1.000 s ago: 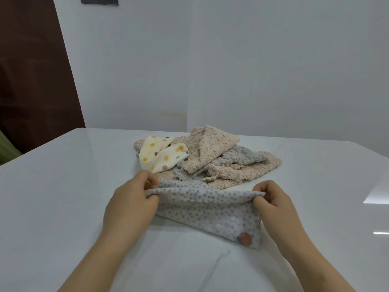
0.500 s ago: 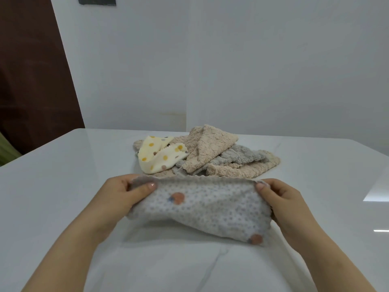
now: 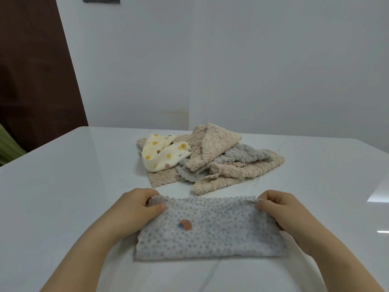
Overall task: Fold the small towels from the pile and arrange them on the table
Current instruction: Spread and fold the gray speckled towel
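A grey dotted small towel (image 3: pixel 210 232) with a small orange motif lies spread as a wide band on the white table (image 3: pixel 63 186), near me. My left hand (image 3: pixel 134 209) pinches its far left corner between thumb and fingers. My right hand (image 3: pixel 277 207) pinches its far right corner the same way. Behind it sits the pile of towels (image 3: pixel 212 157): a cream towel with yellow and brown dots (image 3: pixel 162 154) on the left, beige fluffy towels (image 3: pixel 214 146) on top and in front, and a grey fluffy towel (image 3: pixel 242 157) between them.
The table's far edge meets a white wall (image 3: pixel 252 70). A dark brown panel (image 3: pixel 35 70) stands at the left, with something green (image 3: pixel 8 144) beside the table's left edge. Bare tabletop lies left and right of the towels.
Both hands pulled the grey dotted towel toward me and laid it flat. It hung slanted from the two corners before; now it lies as a level band on the table.
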### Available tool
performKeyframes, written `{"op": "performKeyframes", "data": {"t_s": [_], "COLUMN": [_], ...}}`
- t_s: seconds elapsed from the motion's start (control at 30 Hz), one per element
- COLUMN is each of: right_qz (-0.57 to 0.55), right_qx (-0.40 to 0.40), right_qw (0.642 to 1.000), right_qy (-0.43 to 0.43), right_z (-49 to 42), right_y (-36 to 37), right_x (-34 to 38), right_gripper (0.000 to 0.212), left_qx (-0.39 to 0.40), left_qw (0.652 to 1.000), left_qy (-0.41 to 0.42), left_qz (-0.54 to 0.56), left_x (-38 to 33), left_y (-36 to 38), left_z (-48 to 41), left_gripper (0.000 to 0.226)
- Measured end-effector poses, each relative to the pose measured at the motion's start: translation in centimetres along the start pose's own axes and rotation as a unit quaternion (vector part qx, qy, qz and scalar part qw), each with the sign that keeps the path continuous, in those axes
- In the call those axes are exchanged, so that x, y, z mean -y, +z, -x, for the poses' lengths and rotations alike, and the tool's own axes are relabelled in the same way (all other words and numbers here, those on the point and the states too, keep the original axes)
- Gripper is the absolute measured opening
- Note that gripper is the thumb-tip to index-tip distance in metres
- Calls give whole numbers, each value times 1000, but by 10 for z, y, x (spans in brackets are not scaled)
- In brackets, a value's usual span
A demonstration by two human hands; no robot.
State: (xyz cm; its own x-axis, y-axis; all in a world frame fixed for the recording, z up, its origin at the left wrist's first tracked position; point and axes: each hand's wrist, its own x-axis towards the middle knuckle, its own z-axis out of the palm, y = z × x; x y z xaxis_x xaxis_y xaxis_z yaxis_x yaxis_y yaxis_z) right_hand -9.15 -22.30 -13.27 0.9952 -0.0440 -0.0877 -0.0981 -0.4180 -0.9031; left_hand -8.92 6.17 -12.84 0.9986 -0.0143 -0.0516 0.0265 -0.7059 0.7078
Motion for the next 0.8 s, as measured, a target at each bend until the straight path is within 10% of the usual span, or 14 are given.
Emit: {"op": "performKeyframes", "data": {"t_s": [0.13, 0.3, 0.5, 0.8], "right_qz": [-67, 85, 301, 309], "right_qx": [-92, -140, -132, -102], "right_qw": [993, 985, 943, 945], "right_qy": [-42, -62, -51, -24], "right_z": [0, -4, -16, -19], "right_y": [5, 16, 23, 22], "right_x": [1, -5, -16, -12], "right_gripper": [6, 7, 13, 13], "left_qx": [-49, -127, -105, -52], "left_qw": [992, 991, 981, 994], "left_qy": [-21, 4, -20, -20], "left_qz": [114, -51, -160, -90], "left_x": [2, 7, 15, 13], "left_y": [-2, 9, 18, 18], "left_z": [-3, -9, -17, -17], "left_gripper": [10, 13, 28, 10]}}
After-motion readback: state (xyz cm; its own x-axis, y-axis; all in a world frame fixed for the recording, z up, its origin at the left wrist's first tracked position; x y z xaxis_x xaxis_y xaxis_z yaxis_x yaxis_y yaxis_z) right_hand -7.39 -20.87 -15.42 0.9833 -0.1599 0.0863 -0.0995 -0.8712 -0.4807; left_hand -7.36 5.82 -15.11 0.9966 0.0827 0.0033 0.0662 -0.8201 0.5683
